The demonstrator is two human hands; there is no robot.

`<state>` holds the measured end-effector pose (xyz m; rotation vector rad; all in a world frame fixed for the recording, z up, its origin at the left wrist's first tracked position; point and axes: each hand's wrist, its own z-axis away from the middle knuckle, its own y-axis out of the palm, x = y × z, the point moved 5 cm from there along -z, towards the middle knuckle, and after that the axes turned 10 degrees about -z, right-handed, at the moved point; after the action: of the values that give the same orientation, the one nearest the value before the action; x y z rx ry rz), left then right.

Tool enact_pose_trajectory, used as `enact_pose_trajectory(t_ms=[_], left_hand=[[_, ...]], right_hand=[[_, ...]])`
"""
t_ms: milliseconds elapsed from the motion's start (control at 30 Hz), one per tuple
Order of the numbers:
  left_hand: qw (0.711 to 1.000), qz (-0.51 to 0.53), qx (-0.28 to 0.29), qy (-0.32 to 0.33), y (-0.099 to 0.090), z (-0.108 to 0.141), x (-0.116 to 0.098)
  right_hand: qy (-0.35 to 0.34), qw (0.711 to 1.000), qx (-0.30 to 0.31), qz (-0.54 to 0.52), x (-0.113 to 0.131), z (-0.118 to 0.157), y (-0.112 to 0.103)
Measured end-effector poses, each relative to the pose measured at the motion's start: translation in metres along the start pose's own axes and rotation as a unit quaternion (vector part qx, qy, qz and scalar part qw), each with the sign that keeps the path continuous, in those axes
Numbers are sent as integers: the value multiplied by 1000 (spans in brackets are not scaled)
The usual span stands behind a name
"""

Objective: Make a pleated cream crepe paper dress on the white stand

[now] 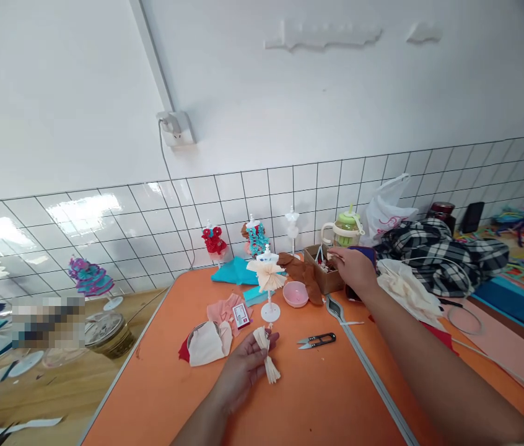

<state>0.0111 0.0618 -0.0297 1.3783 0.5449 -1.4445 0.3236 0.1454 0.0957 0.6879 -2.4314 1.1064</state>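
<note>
My left hand (246, 365) pinches a gathered strip of cream fabric (272, 371), drawn in at the middle like a bow, above the orange table. My right hand (357, 271) reaches to a small cardboard box (333, 283), its fingertips drawn together at the opening. Whatever they grasp there is too small to make out. Just beyond my left hand stands a miniature white dress form (270, 311) wearing a pleated cream piece (266, 275). Thread snips (318, 341) lie to the right of the fabric, and a pink bowl (295, 295) sits near the box.
Dress forms with red (214, 243) and turquoise (257, 238) outfits stand along the tiled wall. Cream cloth (206, 344) lies at left. A long grey strip (368, 368) crosses the orange table (299, 409) below my right forearm. A green-lidded cup (347, 230) and plaid cloth (429, 254) occupy the back right.
</note>
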Motion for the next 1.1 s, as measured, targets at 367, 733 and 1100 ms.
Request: enact_pose_trajectory(t_ms=[367,733,1100], left_hand=[[986,-30,143,81,21,3,6],[986,-85,-122,72,4,-1,-3],[970,-131,-164,121,-10,0,-13]], right_hand=[[30,949,259,-175,111,140,84],[157,892,227,-357,96,155,102],[246,843,218,-425,79,157,112]])
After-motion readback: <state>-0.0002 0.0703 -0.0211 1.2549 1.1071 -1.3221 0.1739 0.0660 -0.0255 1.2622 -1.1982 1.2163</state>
